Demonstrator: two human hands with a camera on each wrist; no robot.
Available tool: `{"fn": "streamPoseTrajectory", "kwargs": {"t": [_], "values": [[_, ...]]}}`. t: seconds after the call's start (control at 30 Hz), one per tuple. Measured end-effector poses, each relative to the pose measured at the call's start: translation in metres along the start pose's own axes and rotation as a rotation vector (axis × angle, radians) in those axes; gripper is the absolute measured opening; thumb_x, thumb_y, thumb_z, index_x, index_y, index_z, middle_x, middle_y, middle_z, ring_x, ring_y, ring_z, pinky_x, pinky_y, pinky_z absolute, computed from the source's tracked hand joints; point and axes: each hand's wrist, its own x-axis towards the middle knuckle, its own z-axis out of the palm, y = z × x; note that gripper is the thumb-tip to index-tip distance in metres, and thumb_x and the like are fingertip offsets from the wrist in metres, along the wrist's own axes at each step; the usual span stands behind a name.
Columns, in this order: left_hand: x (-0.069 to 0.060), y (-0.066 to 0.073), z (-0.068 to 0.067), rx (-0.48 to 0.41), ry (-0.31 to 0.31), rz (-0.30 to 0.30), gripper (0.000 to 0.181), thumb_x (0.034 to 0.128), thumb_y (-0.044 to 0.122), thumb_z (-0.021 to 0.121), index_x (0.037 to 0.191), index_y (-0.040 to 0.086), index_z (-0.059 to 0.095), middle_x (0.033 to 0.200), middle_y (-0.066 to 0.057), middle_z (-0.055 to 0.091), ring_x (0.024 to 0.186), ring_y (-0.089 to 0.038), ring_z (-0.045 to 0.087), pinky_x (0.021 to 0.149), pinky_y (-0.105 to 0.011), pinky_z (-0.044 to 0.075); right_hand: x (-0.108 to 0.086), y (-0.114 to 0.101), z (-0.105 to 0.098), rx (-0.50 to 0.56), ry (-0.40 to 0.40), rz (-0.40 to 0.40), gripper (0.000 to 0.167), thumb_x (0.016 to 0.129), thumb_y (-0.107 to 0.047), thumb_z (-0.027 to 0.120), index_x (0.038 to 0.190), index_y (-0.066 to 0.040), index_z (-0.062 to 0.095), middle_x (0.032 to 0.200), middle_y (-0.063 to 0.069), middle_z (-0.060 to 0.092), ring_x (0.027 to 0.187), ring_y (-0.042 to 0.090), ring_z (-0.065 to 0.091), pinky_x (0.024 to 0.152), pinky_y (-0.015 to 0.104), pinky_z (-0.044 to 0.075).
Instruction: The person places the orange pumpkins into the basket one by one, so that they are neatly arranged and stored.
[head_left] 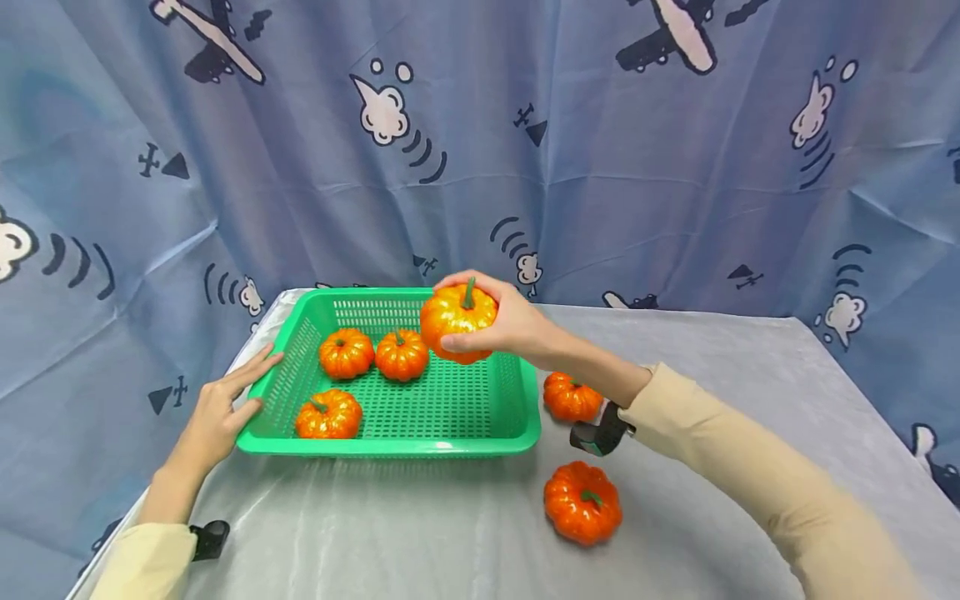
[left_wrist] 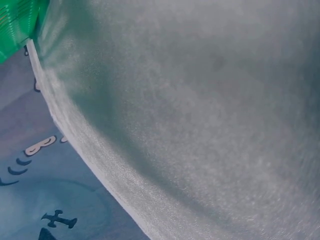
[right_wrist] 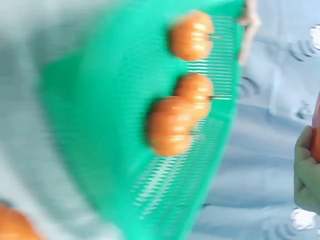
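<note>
Curtain print (head_left: 384,115): clouds, planes
Held pumpkin (head_left: 453,318): glossy orange, ribbed, green-stemmed
Right hand (head_left: 514,320): gripping pumpkin above green basket (head_left: 390,447)
Left hand (head_left: 216,417): fingers extended, touching basket rim

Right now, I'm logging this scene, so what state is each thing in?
Green basket: upright, uncovered, partly filled
Three basket pumpkins: resting inside
Held pumpkin: raised, stem up
Right hand: gripping that pumpkin
Left hand: touching the basket's left rim
Nearer loose pumpkin: on the table, fully visible
Farther loose pumpkin: on the table, partly hidden
Curtain: hanging, creased
</note>
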Motion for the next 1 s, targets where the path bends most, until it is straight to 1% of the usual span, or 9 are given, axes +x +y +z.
{"fn": "streamPoseTrajectory", "kwargs": {"t": [0.2, 0.3, 0.47, 0.5, 0.6, 0.67, 0.73, 0.83, 1.0], "values": [[-0.002, -0.004, 0.004, -0.006, -0.010, -0.032, 0.061, 0.0753, -0.006, 0.051, 0.135, 0.007, 0.056, 0.141, -0.018, 0.047, 0.122, -0.042, 0.046, 0.092, -0.005, 0.027, 0.047, -0.011, 0.020, 0.105, -0.018, -0.113, 0.051, 0.078, -0.005, 0.071, 0.125, -0.008, 0.053, 0.112, 0.015, 0.057, 0.093, 0.028, 0.057, 0.076, 0.036, 0.054], [-0.003, -0.005, 0.012, -0.004, -0.011, -0.042, 0.061, 0.0750, -0.005, 0.051, 0.135, 0.007, 0.056, 0.141, -0.016, 0.048, 0.122, -0.040, 0.047, 0.092, -0.007, 0.029, 0.063, 0.010, 0.031, 0.170, -0.007, -0.137, 0.051, 0.079, -0.003, 0.068, 0.127, -0.007, 0.052, 0.114, 0.013, 0.057, 0.094, 0.026, 0.057, 0.077, 0.034, 0.053], [-0.002, -0.004, 0.023, -0.006, -0.019, -0.018, 0.060, 0.0740, -0.002, 0.050, 0.133, 0.005, 0.057, 0.140, -0.018, 0.050, 0.099, -0.029, 0.058, 0.087, -0.018, 0.036, 0.071, 0.053, 0.040, 0.236, -0.024, -0.146, 0.054, 0.079, -0.003, 0.066, 0.129, -0.005, 0.049, 0.120, 0.013, 0.054, 0.100, 0.024, 0.055, 0.080, 0.034, 0.052], [-0.001, -0.004, 0.024, -0.008, -0.022, -0.014, 0.060, 0.0740, -0.002, 0.050, 0.133, 0.004, 0.057, 0.139, -0.018, 0.050, 0.099, -0.028, 0.058, 0.087, -0.020, 0.037, 0.071, 0.061, 0.039, 0.232, -0.045, -0.138, 0.054, 0.078, -0.003, 0.066, 0.129, -0.004, 0.048, 0.121, 0.013, 0.054, 0.100, 0.024, 0.055, 0.080, 0.034, 0.052], [0.001, -0.002, 0.023, -0.009, -0.027, -0.005, 0.060, 0.0735, -0.002, 0.049, 0.133, 0.003, 0.057, 0.140, -0.018, 0.049, 0.070, -0.014, 0.056, 0.083, -0.028, 0.040, 0.072, 0.077, 0.037, 0.184, -0.141, -0.103, 0.055, 0.078, -0.005, 0.068, 0.129, -0.004, 0.049, 0.123, 0.012, 0.053, 0.102, 0.025, 0.055, 0.082, 0.037, 0.052], [0.002, -0.002, 0.018, 0.000, -0.027, -0.006, 0.060, 0.0737, -0.002, 0.049, 0.133, 0.003, 0.057, 0.140, -0.018, 0.048, 0.052, -0.001, 0.038, 0.080, -0.029, 0.039, 0.075, 0.081, 0.037, 0.132, -0.221, -0.067, 0.055, 0.078, -0.005, 0.070, 0.129, -0.006, 0.049, 0.125, 0.012, 0.052, 0.102, 0.026, 0.055, 0.083, 0.039, 0.052], [0.003, -0.002, 0.013, 0.009, -0.024, -0.004, 0.061, 0.0736, -0.002, 0.048, 0.134, 0.003, 0.057, 0.141, -0.018, 0.048, 0.048, 0.002, 0.013, 0.076, -0.030, 0.036, 0.080, 0.082, 0.039, 0.077, -0.300, -0.042, 0.056, 0.077, -0.005, 0.072, 0.128, -0.007, 0.050, 0.127, 0.011, 0.051, 0.103, 0.027, 0.055, 0.084, 0.040, 0.052], [0.004, -0.004, 0.006, 0.023, -0.017, -0.003, 0.061, 0.0740, -0.001, 0.049, 0.134, 0.004, 0.057, 0.141, -0.018, 0.048, 0.049, 0.003, 0.012, 0.076, -0.026, 0.035, 0.088, 0.082, 0.044, 0.018, -0.401, 0.008, 0.058, 0.074, -0.004, 0.075, 0.126, -0.009, 0.051, 0.126, 0.011, 0.050, 0.105, 0.027, 0.054, 0.084, 0.041, 0.052], [0.003, -0.007, 0.000, 0.044, -0.008, 0.001, 0.059, 0.0743, 0.000, 0.049, 0.133, 0.004, 0.057, 0.139, -0.020, 0.049, 0.051, -0.004, 0.020, 0.074, -0.037, 0.039, 0.095, 0.087, 0.049, -0.096, -0.554, 0.049, 0.060, 0.069, -0.004, 0.080, 0.123, -0.008, 0.053, 0.123, 0.010, 0.051, 0.107, 0.026, 0.052, 0.084, 0.040, 0.052]]}}
